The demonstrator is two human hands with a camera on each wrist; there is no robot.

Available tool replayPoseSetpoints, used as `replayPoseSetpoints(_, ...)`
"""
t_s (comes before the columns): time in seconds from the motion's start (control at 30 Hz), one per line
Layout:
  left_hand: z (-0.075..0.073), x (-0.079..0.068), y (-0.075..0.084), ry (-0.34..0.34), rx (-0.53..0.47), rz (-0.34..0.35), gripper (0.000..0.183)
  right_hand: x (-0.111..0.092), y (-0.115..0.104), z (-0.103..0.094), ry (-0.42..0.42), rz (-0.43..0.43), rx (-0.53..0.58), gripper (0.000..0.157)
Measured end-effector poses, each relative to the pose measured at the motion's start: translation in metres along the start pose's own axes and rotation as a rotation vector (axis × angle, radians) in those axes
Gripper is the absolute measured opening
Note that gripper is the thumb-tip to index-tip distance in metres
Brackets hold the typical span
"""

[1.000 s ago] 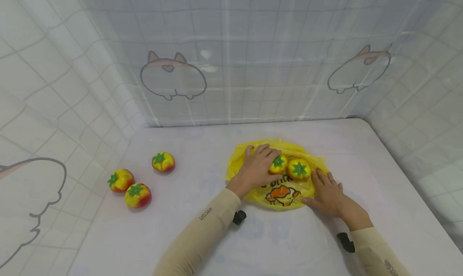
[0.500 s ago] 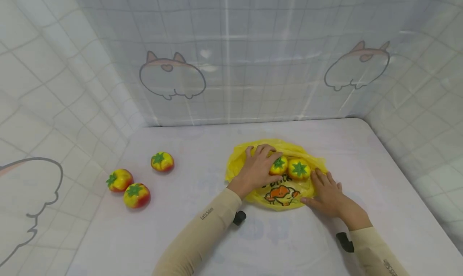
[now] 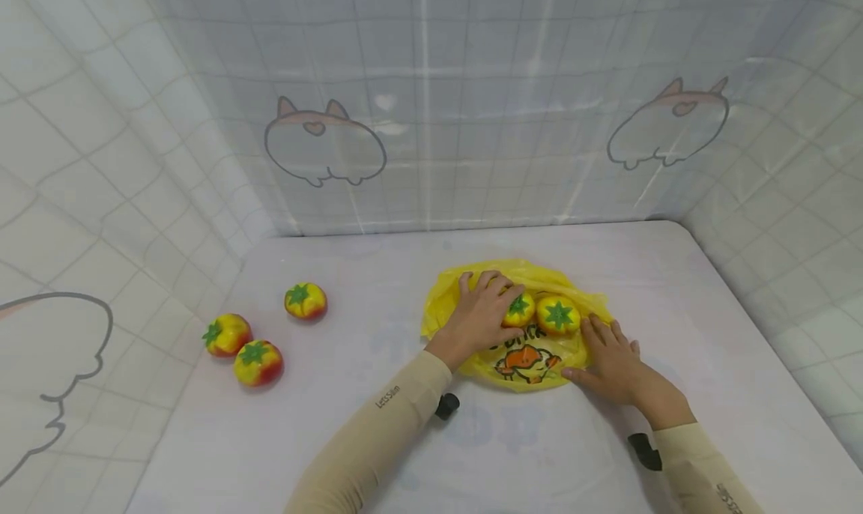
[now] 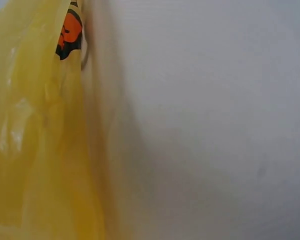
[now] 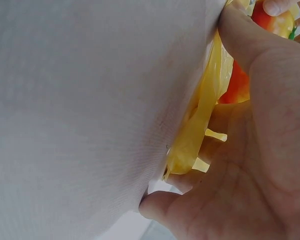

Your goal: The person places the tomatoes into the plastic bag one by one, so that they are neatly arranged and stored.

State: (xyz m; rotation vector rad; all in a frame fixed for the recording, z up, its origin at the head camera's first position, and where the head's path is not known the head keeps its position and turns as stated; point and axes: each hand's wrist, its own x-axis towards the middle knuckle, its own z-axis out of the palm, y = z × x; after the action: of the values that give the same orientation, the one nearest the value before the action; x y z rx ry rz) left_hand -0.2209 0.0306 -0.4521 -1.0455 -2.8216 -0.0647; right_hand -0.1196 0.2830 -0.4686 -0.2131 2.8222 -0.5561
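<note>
The left hand curls round a yellow-red ball-shaped fruit at its right; the right hand, fingers outstretched, touches the yellow plastic bag's right edge.

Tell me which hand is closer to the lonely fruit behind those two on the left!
The left hand. It is over the yellow bag, to the right of the lonely fruit; the right hand is farther away, at the bag's right edge.

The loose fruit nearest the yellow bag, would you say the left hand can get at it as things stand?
Likely, once the left hand releases the held fruit; nothing visible blocks its way to the loose fruit.
</note>
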Motion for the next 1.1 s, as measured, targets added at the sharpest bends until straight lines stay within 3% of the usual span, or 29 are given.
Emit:
replayPoseSetpoints(0.6,0.007,-0.002,0.001,-0.029,-0.02,-0.009,0.08,-0.001,0.0,0.0,-0.007,0.011,0.001,0.109)
replayPoseSetpoints(0.8,0.006,-0.007,-0.002,-0.007,-0.067,-0.02,0.08,0.002,-0.001,-0.001,-0.015,-0.002,-0.01,0.11)
replayPoseSetpoints(1.1,-0.008,-0.013,-0.01,0.091,-0.137,-0.009,0.062,0.002,0.004,0.001,0.002,-0.01,-0.019,0.112)
